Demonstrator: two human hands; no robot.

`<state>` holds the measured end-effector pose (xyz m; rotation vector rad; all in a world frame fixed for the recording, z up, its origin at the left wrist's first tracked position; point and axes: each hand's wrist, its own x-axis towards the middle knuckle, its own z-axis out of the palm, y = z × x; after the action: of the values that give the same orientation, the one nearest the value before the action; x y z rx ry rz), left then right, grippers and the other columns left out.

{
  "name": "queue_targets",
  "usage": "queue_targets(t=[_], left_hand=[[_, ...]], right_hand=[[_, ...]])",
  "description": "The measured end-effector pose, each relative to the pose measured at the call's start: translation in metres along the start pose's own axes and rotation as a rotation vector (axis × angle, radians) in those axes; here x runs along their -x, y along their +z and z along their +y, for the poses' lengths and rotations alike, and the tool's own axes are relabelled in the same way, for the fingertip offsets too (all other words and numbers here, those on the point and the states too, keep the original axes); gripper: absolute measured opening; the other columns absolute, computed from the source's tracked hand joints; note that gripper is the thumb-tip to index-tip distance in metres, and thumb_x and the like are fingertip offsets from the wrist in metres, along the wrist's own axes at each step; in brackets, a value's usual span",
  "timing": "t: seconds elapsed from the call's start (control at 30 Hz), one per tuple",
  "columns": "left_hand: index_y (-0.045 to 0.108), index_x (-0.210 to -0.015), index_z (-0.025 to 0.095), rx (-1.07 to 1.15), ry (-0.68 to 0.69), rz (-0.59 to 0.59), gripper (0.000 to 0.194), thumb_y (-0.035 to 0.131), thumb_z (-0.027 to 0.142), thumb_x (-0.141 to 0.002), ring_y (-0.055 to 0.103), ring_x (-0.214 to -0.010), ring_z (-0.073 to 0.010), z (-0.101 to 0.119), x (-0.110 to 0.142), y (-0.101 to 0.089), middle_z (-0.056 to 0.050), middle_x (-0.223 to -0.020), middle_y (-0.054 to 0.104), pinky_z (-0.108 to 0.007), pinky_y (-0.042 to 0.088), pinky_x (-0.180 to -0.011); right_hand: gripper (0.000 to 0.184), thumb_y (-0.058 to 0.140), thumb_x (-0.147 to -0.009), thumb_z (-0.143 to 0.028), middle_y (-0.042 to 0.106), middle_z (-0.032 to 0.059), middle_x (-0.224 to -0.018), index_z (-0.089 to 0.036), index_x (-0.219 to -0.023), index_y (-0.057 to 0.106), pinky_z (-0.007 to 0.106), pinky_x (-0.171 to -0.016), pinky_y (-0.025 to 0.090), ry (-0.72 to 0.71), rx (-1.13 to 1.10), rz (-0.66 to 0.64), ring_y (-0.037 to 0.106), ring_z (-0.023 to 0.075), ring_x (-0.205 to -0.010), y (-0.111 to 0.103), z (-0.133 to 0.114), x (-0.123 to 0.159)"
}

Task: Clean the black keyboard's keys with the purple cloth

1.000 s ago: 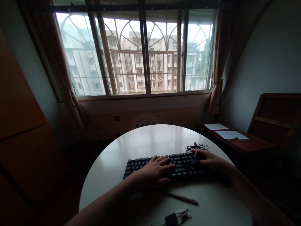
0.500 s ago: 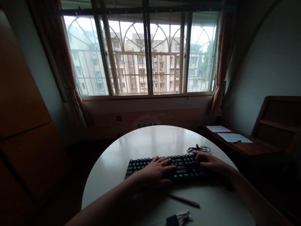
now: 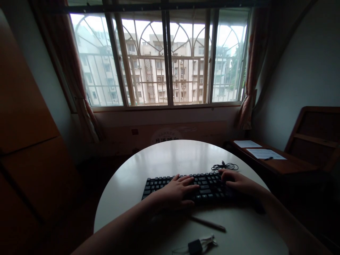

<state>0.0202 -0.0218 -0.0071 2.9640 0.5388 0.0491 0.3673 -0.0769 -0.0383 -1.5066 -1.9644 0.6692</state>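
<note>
Left grip (image 3: 176, 191) spread on keyboard (image 3: 205, 185); right grip (image 3: 235, 180) curled, hold unclear; Chinese lettering (image 3: 158, 140) partly hidden.

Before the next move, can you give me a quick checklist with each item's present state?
1. Left hand spread on the keyboard: ok.
2. Right hand at the keyboard's right end, fingers curled: ok.
3. Right hand free of any held item: cannot tell, too dark beneath it.
4. All keys in view: not ok, the hands cover some.
5. Black cable coiled beyond the keyboard: ok; whether the right hand touches it, cannot tell.
6. Slim stick-like object lying on the table, nearer the camera than the keyboard: ok.
</note>
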Motion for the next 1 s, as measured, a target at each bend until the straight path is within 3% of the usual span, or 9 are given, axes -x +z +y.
queue_targets(t=[0.23, 0.7, 1.0], left_hand=[[0.032, -0.153, 0.033, 0.009, 0.003, -0.013, 0.072, 0.056, 0.058, -0.090, 0.021, -0.147, -0.0368, 0.000, 0.001, -0.002, -0.009, -0.161, 0.025, -0.062, 0.014, -0.117], [0.032, -0.152, 0.035, 0.007, 0.003, 0.005, 0.071, 0.057, 0.059, -0.090, 0.021, -0.148, -0.0352, -0.002, 0.000, 0.001, -0.009, -0.161, 0.025, -0.061, 0.013, -0.117], [0.031, -0.152, 0.035, 0.018, 0.006, -0.002, 0.072, 0.057, 0.060, -0.090, 0.020, -0.148, -0.0361, -0.002, 0.000, 0.000, -0.008, -0.161, 0.025, -0.062, 0.013, -0.117]], right_hand=[[0.024, 0.053, -0.068, -0.022, 0.050, 0.0105, -0.147, -0.019, -0.088, 0.064, 0.045, -0.116, 0.028, 0.030, 0.011, -0.016, 0.040, 0.0335, -0.139, 0.001, 0.005, -0.003], [0.020, 0.058, -0.071, -0.026, 0.049, 0.0110, -0.147, -0.020, -0.089, 0.064, 0.048, -0.114, 0.031, 0.034, -0.019, -0.018, 0.041, 0.0347, -0.138, -0.001, -0.001, 0.000], [0.012, 0.059, -0.068, -0.023, 0.059, 0.0101, -0.134, -0.021, -0.080, 0.060, 0.046, -0.111, 0.035, -0.028, 0.163, 0.036, 0.047, 0.0334, -0.130, 0.011, 0.004, -0.009]])
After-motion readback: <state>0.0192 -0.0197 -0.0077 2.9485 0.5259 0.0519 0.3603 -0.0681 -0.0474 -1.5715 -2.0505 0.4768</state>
